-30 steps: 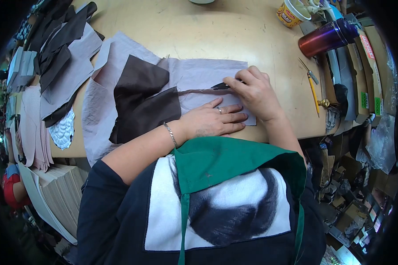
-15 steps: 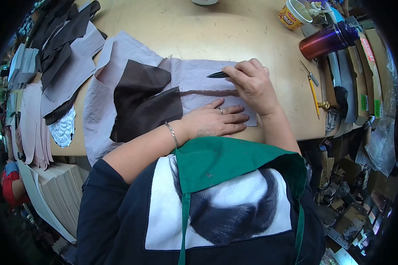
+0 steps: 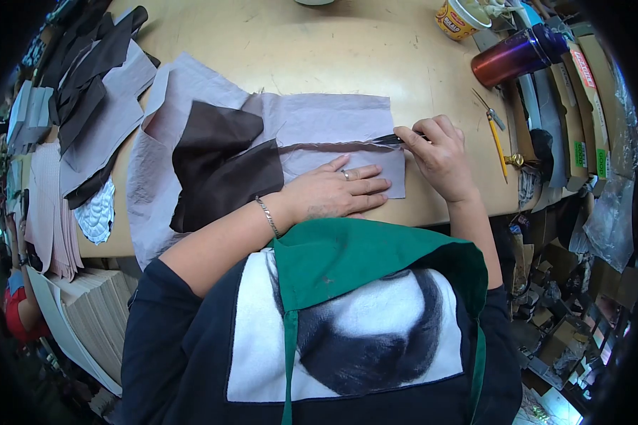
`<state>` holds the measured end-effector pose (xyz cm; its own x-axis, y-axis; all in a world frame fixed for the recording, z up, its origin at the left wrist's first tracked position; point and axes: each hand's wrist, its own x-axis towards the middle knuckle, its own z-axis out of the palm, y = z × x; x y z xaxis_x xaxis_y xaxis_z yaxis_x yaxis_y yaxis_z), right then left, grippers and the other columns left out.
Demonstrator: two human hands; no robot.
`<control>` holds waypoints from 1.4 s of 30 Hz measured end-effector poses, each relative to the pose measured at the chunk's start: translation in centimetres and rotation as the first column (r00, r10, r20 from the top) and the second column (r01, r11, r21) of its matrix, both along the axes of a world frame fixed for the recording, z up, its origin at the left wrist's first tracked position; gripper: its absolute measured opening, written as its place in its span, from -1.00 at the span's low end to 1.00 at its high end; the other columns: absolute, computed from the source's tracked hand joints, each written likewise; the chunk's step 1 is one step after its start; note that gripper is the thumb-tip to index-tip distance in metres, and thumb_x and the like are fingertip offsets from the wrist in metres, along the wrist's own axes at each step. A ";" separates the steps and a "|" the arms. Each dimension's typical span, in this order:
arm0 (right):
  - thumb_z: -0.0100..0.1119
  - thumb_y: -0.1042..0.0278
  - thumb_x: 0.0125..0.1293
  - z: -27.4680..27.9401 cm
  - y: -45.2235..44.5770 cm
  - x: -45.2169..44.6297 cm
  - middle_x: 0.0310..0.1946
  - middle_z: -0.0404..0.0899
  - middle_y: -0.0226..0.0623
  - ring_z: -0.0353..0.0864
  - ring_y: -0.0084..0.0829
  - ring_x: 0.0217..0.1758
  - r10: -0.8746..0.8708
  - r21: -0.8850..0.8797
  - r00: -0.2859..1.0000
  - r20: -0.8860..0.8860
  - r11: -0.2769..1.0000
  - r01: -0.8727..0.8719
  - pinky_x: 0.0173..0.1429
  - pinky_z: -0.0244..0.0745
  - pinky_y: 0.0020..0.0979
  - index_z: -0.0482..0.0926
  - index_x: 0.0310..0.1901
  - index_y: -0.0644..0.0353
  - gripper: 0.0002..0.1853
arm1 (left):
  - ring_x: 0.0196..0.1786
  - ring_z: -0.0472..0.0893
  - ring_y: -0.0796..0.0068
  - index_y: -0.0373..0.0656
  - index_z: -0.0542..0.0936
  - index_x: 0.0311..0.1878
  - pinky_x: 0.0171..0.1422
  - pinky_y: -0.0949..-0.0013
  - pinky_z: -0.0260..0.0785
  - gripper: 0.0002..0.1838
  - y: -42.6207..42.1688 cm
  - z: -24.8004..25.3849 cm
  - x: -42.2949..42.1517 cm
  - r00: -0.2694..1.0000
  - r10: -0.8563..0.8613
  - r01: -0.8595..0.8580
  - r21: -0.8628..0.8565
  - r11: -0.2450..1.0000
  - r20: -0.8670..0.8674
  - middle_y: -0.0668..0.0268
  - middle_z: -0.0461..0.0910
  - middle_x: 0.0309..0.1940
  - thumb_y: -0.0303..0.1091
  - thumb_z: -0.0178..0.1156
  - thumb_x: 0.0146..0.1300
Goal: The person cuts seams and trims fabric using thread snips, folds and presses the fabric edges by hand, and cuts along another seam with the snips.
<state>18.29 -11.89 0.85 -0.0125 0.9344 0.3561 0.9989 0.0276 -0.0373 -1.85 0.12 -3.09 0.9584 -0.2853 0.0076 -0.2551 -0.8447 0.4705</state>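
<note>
My left hand [image 3: 342, 190] lies flat with spread fingers on pale mauve fabric [image 3: 326, 112], just below a seam that runs across it. A small black pointed tool [image 3: 388, 139] is pinched in my right hand [image 3: 432, 149]; its tip touches the fabric at the right end of the seam. Whether it is snips or tweezers I cannot tell. Dark brown fabric [image 3: 223, 170] lies folded on the pale fabric, left of my left hand.
Fabric pieces [image 3: 99, 106] pile up at the left of the table [image 3: 319, 60]. At the right are a purple-red bottle [image 3: 514, 57], a yellow cup [image 3: 457, 21], a yellow pencil [image 3: 497, 150] and cardboard boxes [image 3: 581, 106]. Part of another person [image 3: 25, 312] shows far left.
My right hand lifted the black tool off the seam, then brought it down again at the seam's right end. My left hand stays flat on the fabric. The view has shifted slightly.
</note>
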 end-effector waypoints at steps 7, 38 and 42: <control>0.18 0.35 0.01 -1.6 2.6 -2.1 -0.33 0.45 -0.56 0.46 -0.44 -0.17 0.072 0.001 0.996 -0.054 0.997 -0.072 -0.19 0.34 -0.34 0.58 -0.12 -0.13 -0.68 | 0.50 0.09 0.35 0.08 0.33 0.33 0.45 -0.20 -0.03 -0.49 0.0 -0.1 0.0 1.000 -0.005 0.005 -0.004 1.000 0.030 0.38 0.16 0.43 0.04 -0.15 0.41; 0.21 0.29 0.06 -3.4 8.1 -7.0 -0.37 0.46 -0.55 0.43 -0.44 -0.22 0.183 0.111 0.967 -0.176 0.980 -0.165 -0.26 0.33 -0.36 0.62 -0.16 -0.13 -0.75 | 0.22 0.45 0.31 -0.01 0.47 0.18 0.36 0.11 0.18 -0.57 -0.1 -1.2 0.0 0.982 0.007 0.001 -0.043 0.999 0.187 0.26 0.51 0.10 -0.13 -0.07 0.30; 0.24 0.30 0.03 -3.6 8.1 -7.0 -0.37 0.46 -0.56 0.43 -0.44 -0.22 0.182 0.134 0.963 -0.197 0.978 -0.157 -0.27 0.33 -0.35 0.63 -0.16 -0.14 -0.73 | 0.25 0.42 0.33 -0.01 0.44 0.22 0.37 0.11 0.16 -0.55 -0.2 -0.9 -0.1 0.986 0.009 -0.004 -0.031 0.999 0.164 0.27 0.48 0.14 -0.13 -0.08 0.29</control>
